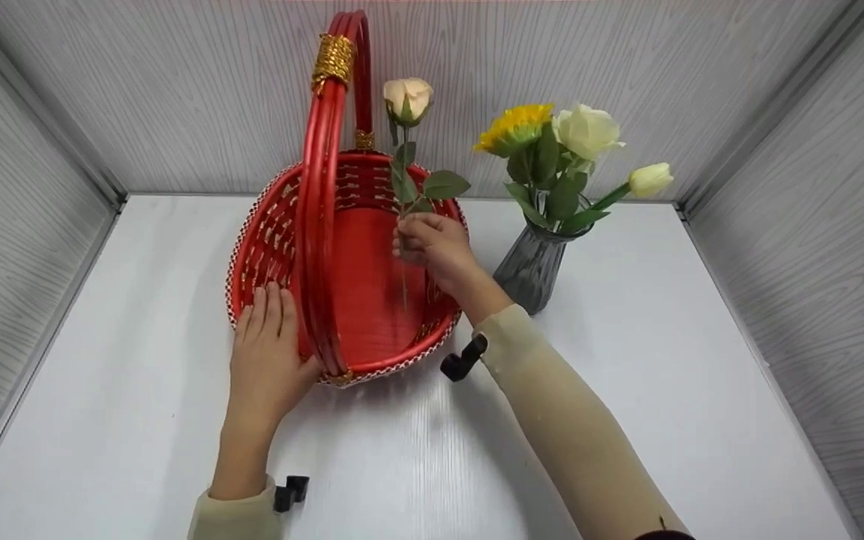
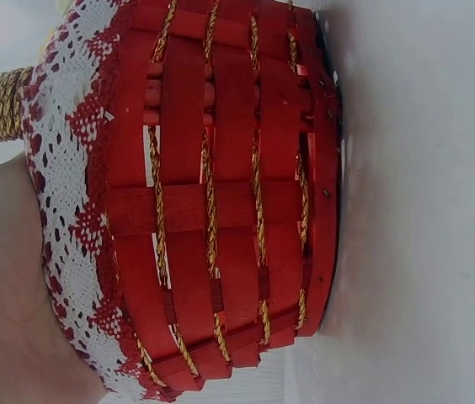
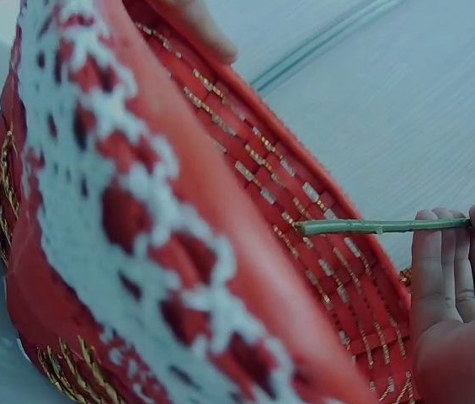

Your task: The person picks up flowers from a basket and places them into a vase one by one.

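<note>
In the head view my right hand (image 1: 436,247) pinches a cream rose (image 1: 407,101) by its green stem, over the right part of the red woven basket (image 1: 364,270). The rose stands nearly upright, bloom on top. Its cut stem end (image 3: 322,226) juts past the fingers of the right hand (image 3: 461,311) in the right wrist view, above the basket's inside. My left hand (image 1: 268,352) rests on the basket's near-left rim, fingers straight over it and thumb near the handle's base. White lace trim (image 2: 73,185) along the rim borders the left hand (image 2: 10,295).
A grey glass vase (image 1: 533,266) right of the basket holds a yellow sunflower (image 1: 516,129), a white rose (image 1: 588,131) and a pale tulip (image 1: 650,180). The tall red handle (image 1: 319,195) arches over the basket. Grey panel walls (image 1: 199,97) enclose the white table (image 1: 657,360).
</note>
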A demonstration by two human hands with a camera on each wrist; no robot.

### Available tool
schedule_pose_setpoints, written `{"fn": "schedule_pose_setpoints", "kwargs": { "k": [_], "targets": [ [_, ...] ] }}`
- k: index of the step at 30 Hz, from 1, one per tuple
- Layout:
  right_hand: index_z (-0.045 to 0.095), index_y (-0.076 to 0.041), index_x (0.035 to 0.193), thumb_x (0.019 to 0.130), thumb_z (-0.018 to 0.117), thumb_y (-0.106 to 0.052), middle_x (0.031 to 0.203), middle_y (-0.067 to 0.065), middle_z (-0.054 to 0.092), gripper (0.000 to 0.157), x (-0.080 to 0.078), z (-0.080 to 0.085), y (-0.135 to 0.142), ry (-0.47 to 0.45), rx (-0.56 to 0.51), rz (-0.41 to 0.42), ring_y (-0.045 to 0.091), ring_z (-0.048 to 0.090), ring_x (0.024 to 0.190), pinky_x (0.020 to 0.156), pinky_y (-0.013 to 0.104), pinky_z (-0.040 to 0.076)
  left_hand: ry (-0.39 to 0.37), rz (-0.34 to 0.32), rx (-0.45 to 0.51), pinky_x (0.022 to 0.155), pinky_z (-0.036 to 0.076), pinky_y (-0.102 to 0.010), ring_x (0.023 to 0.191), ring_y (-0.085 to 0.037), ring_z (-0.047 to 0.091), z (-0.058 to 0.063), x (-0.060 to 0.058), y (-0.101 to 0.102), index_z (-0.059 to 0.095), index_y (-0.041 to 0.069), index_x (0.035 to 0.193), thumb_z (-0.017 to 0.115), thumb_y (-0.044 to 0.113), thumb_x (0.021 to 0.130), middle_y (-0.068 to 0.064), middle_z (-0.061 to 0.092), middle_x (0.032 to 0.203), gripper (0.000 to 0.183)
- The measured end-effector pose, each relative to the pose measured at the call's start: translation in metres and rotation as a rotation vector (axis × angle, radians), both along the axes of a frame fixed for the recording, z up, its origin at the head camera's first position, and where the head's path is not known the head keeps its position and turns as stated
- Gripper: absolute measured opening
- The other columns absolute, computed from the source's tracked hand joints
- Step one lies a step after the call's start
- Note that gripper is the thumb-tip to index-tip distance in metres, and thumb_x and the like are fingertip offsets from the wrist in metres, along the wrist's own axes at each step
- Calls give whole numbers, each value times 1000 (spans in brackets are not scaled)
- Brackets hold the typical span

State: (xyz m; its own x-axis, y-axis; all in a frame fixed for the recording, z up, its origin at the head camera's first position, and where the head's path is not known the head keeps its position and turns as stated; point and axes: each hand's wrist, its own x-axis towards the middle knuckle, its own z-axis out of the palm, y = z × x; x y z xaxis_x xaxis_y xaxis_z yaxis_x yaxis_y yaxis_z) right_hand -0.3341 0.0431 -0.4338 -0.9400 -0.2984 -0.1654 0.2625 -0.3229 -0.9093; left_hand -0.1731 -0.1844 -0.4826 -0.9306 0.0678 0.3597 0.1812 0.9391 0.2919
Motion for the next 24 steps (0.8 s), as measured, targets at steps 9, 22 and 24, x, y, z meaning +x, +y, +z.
{"fn": "schedule_pose_setpoints", "kwargs": {
  "k": [9,22,24],
  "targets": [
    [60,2,98,87,60,-7,90,18,61,14,11,12,10,2,-28,2,22,61,73,75,40,54,21,-8,13,110,13,-47,136,-36,19,0,0,1,29,-5,140,60,46,79,-22,23,147,86],
    [58,3,99,86,61,-10,87,15,61,18,33,19,25,31,-27,14,21,61,72,73,37,54,20,-1,19,111,13,-46,137,-34,16,-1,0,1,27,-4,141,61,48,78,-21,21,148,89],
    [58,3,97,86,59,-9,86,16,61,16,36,20,26,38,-30,14,21,60,72,74,38,54,18,0,24,111,12,-46,137,-34,16,-2,0,1,27,-4,142,61,48,78,-21,21,148,89]
  ]
}}
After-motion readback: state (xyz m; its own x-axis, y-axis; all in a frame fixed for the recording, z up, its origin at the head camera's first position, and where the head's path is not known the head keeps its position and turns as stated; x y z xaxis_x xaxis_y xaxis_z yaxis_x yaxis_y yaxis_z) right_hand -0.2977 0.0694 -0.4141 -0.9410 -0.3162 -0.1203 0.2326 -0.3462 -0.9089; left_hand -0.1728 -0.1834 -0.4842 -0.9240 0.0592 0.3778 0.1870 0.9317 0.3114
